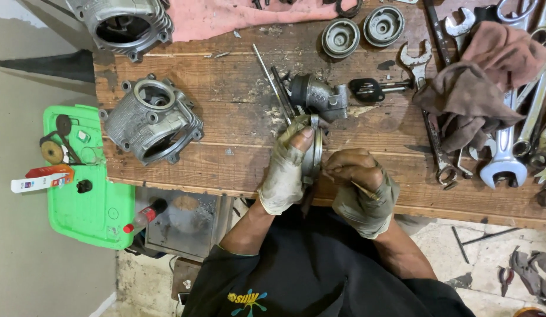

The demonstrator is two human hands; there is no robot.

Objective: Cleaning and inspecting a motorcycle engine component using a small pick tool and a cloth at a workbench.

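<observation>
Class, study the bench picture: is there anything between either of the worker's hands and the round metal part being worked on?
Nothing visible. The left hand grips the round metal part directly, thumb pressed on its rim. The right hand sits closed against its other side. The wooden bench lies beneath.

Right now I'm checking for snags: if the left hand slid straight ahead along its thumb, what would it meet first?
Probably the grey metal elbow fitting just beyond the left hand; depth is unclear.

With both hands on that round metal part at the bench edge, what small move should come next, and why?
Probably turn the round metal part slightly in the left hand. It stands on edge there, the right hand presses a thin tool against its rim, and only that spot faces the tool.
</observation>
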